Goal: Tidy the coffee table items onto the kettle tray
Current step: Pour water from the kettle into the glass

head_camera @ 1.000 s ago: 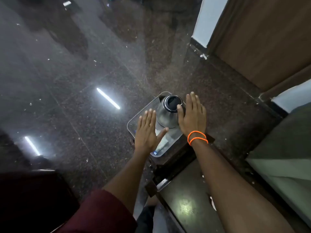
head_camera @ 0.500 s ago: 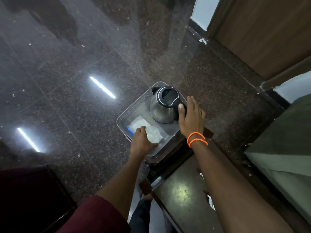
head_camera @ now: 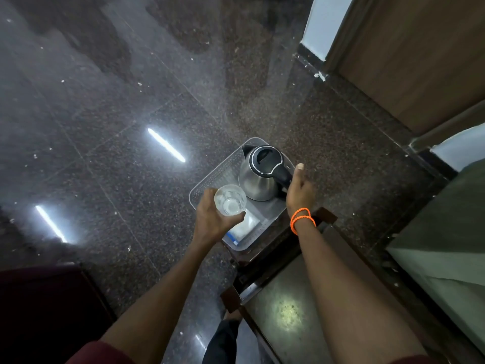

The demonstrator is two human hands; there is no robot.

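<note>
A clear plastic tray (head_camera: 210, 179) rests on the end of a dark coffee table (head_camera: 288, 313). In its far half stands a steel kettle (head_camera: 258, 179) with a black lid and handle. My left hand (head_camera: 212, 219) holds a clear drinking glass (head_camera: 230, 199), raised above the tray's near-left part. A white sachet with a blue edge (head_camera: 245, 228) lies flat in the tray under the glass. My right hand (head_camera: 299, 191), with orange bands at the wrist, sits beside the kettle's handle, fingers curled loosely; whether it touches the handle is unclear.
Glossy dark stone floor (head_camera: 131, 114) surrounds the table, with strip-light reflections. A wooden door (head_camera: 420, 48) and wall stand at the upper right. A grey-green cushion (head_camera: 446, 232) lies at the right, and a dark maroon seat (head_camera: 39, 311) at the lower left.
My left hand closed on the glass in the tray and has lifted it. My right hand has turned from lying flat against the kettle to resting edge-on by its handle.
</note>
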